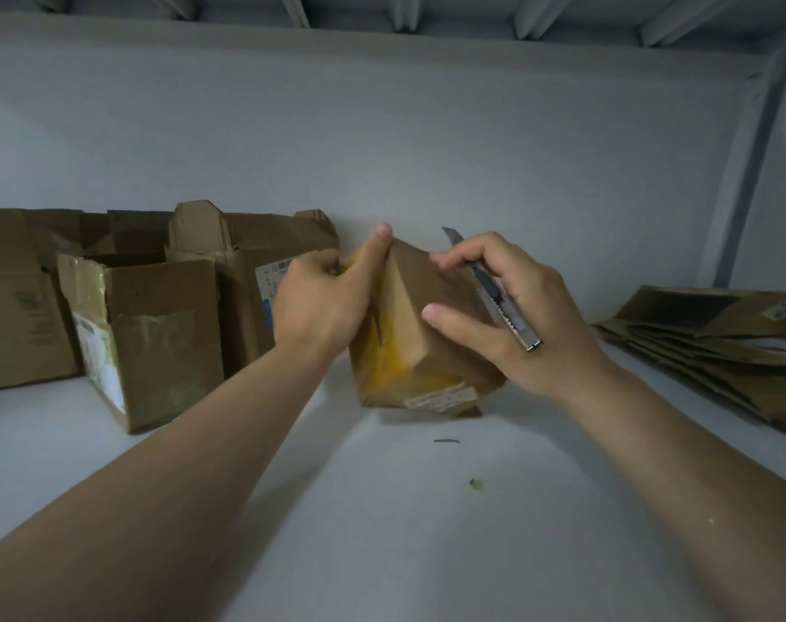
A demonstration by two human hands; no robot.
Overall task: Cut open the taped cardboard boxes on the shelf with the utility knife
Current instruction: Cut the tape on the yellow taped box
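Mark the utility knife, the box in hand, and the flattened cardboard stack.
utility knife [514, 323], head view, metal handle near its butt end.
held box [395, 365], head view, yellow-taped front face.
flattened cardboard stack [714, 352], head view, upper sheets of the pile.

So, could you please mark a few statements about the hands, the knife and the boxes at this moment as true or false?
1. The right hand holds the utility knife. True.
2. The blade is slicing into the tape. False: the blade points up and away, clear of the small box.
3. The left hand also grips the small box. True.
4. The boxes at the left are sealed. False: these open boxes have their flaps up.
5. Flattened cardboard lies stacked at the right. True.
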